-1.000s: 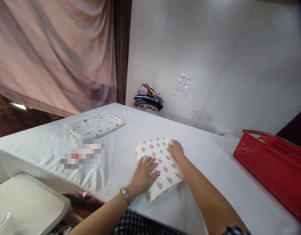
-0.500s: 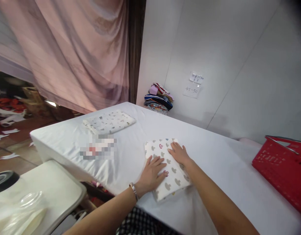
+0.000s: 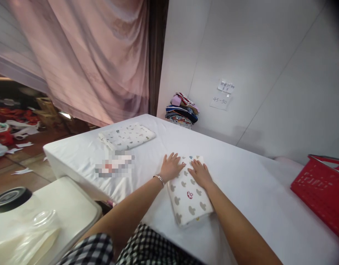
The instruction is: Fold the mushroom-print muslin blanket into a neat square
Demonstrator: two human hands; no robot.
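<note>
A folded white cloth (image 3: pixel 189 197) printed with grey and red mushroom-like shapes lies flat on the white-covered table (image 3: pixel 257 198). My left hand (image 3: pixel 172 167) rests over its far left edge, palm down with the fingers spread; a silver bracelet is on that wrist. On the cloth's far right side lies my right hand (image 3: pixel 201 173), also flat, its fingers pointing away from me. Neither hand grips anything. Farther back on the left is a second folded white cloth (image 3: pixel 127 136) with small dark prints.
A pile of folded fabrics (image 3: pixel 182 110) stands by the wall beyond the table. At the right edge sits a red plastic basket (image 3: pixel 318 195). Left of the table, a cream surface (image 3: pixel 75 198) carries a black round object (image 3: pixel 11 198) and clear plastic. A blurred-out patch (image 3: pixel 114 165) covers something on the table.
My left hand has slid away from me, from the middle of the mushroom-print cloth to its far left edge. My right hand stays nearly in place. The view has shifted slightly.
</note>
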